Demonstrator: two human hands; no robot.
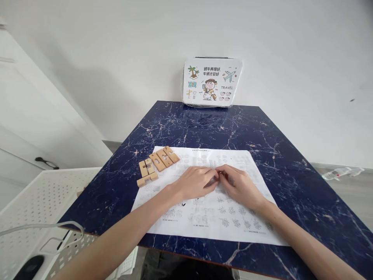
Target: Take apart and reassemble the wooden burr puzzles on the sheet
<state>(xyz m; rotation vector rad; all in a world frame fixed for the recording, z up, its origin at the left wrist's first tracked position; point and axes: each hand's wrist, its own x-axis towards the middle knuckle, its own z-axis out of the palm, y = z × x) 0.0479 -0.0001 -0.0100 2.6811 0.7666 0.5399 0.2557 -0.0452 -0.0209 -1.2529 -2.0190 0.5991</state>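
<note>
My left hand and my right hand meet over a printed instruction sheet. Their fingertips touch, with thumbs and index fingers pinched together. Whatever lies between the fingers is hidden or too small to make out. Left of my hands, several notched wooden puzzle pieces lie side by side across the sheet's upper left corner. One notched wooden bar lies in front of the rest. The sheet carries rows of small line drawings, and a few tiny dark bits lie near my left wrist.
The dark blue marble-patterned table reaches to the wall. At its far edge a white case with cartoon prints stands upright. Left and lower are a white perforated rack, a cable and a black mouse-like object.
</note>
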